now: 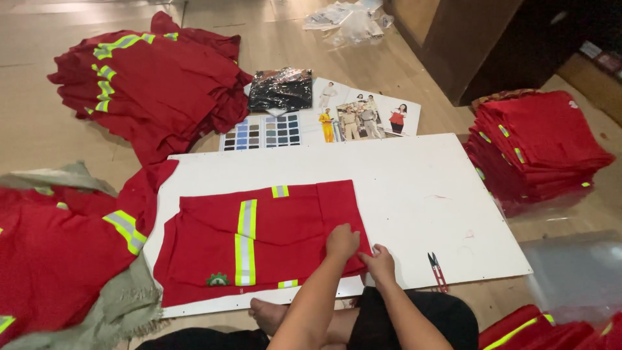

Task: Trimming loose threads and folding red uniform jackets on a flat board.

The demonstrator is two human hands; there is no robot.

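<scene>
A red garment point(259, 240) lies folded flat on the near-left part of a white board point(421, 194), its cloth matte and smooth, crossed by one upright silver reflective strip edged in yellow-green, with short strips of the same kind at its top and bottom edges and a small green emblem low on its left side. Both hands rest on the garment's right edge: the left hand point(341, 241) lies on the cloth with fingers curled down onto it, and the right hand point(380, 264) presses at the lower corner, fingers bent and seemingly pinching the hem, though the grip is hard to make out. Just right of the garment, on the board's near edge, lies a small red-handled thread snipper point(437, 269). Beyond the board's far edge lie a colour swatch card point(262, 132), a glossy dark plastic packet point(280, 89) and a printed sheet of clothing pictures point(363, 116). Heaps of like red garments lie around the board: a loose pile point(155, 78) far-left, a neat folded stack point(538, 149) to the right, and more point(52, 259) to the left over grey-green cloth point(123, 308).
</scene>
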